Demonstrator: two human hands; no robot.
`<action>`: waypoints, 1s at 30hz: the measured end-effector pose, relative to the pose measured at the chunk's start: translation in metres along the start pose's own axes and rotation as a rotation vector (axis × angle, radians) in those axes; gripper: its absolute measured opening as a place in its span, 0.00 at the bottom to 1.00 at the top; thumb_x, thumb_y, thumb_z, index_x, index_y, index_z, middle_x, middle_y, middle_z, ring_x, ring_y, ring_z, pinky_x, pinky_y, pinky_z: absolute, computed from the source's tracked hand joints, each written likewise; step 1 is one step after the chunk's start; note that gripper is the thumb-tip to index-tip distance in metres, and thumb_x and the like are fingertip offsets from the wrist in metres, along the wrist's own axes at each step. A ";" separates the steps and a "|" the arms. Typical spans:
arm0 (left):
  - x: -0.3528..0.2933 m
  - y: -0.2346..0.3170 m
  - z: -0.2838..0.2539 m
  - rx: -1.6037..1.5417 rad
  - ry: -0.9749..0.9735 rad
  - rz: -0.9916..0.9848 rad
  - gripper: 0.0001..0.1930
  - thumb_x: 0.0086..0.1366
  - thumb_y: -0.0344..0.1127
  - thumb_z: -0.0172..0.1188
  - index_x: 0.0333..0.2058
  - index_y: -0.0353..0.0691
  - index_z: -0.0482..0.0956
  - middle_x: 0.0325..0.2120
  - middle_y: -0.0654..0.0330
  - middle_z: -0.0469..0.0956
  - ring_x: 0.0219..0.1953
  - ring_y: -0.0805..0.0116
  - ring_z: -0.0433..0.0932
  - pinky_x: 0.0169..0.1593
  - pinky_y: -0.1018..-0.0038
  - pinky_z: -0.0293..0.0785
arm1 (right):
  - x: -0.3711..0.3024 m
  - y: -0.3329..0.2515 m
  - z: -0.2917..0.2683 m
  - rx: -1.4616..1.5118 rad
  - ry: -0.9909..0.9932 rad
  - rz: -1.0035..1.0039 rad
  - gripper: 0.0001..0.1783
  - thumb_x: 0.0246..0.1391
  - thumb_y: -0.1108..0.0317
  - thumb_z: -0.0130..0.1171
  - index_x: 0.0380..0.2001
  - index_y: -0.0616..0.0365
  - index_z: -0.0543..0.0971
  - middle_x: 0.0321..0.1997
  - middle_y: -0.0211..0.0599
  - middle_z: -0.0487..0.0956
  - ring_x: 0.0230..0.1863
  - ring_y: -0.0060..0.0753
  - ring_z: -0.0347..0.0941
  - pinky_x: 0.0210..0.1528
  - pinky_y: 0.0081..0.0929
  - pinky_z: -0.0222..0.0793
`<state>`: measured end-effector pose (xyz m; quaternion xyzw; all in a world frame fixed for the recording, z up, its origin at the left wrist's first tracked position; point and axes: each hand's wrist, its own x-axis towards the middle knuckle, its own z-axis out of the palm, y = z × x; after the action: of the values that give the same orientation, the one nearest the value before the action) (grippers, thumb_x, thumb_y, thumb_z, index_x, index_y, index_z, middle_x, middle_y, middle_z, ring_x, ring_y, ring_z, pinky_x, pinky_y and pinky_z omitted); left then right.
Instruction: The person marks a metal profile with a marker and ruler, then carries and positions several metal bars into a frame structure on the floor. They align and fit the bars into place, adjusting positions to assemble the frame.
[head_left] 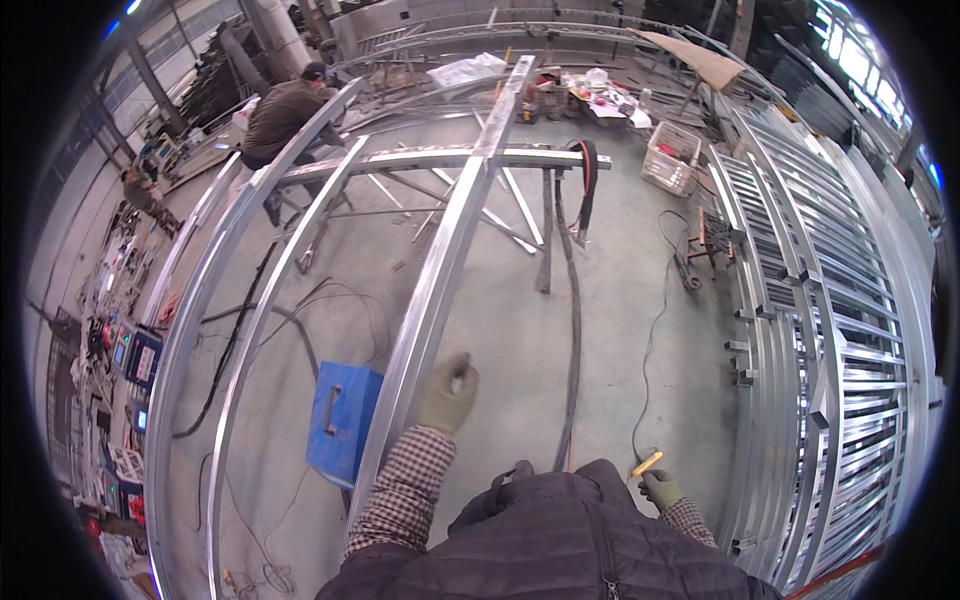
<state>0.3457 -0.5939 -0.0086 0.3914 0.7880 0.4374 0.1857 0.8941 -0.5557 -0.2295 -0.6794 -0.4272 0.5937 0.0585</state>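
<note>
My left hand [450, 396], in a pale green work glove with dark fingertips, is beside a long shiny square metal tube [432, 300]. Its fingers look curled and slightly blurred, with a small pale spot among them that I cannot make out. Low on the right, my gloved right hand [660, 489] is closed on a slim yellow tool [647, 464] that sticks out up and to the left; its exact kind is not clear. The tube rests across a metal crossbeam [400, 158], alongside other long tubes [285, 270] to the left.
A blue metal box [340, 420] stands under the tubes. Cables [572, 340] trail over the floor. Stacked metal frames [850, 330] line the right side, near a crate [670, 160] and a small stool [708, 238]. A person [285, 120] bends over the far left tubes.
</note>
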 end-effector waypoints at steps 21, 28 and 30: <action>0.196 -0.034 0.004 0.682 0.134 -0.437 0.46 0.61 0.55 0.75 0.73 0.38 0.70 0.62 0.41 0.81 0.61 0.42 0.82 0.65 0.53 0.78 | 0.321 -0.249 -0.175 -0.440 0.012 0.068 0.24 0.70 0.51 0.58 0.56 0.59 0.84 0.36 0.36 0.90 0.32 0.29 0.85 0.29 0.34 0.78; 0.235 -0.003 0.035 0.903 0.174 -0.368 0.49 0.60 0.57 0.76 0.76 0.44 0.67 0.65 0.44 0.78 0.66 0.42 0.77 0.67 0.52 0.74 | 0.388 -0.442 -0.100 -0.444 -0.141 -0.244 0.25 0.71 0.52 0.60 0.58 0.60 0.84 0.42 0.39 0.90 0.38 0.29 0.86 0.38 0.29 0.79; 0.257 -0.001 0.056 0.932 0.180 -0.397 0.51 0.59 0.57 0.77 0.77 0.44 0.66 0.65 0.44 0.77 0.67 0.43 0.76 0.68 0.52 0.73 | 0.387 -0.485 -0.060 -0.483 -0.184 -0.265 0.24 0.71 0.52 0.61 0.58 0.61 0.84 0.44 0.39 0.90 0.40 0.28 0.86 0.41 0.28 0.79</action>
<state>0.2198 -0.3635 -0.0273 0.2361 0.9713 0.0281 0.0026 0.6706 0.0261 -0.2209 -0.5554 -0.6446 0.5211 -0.0670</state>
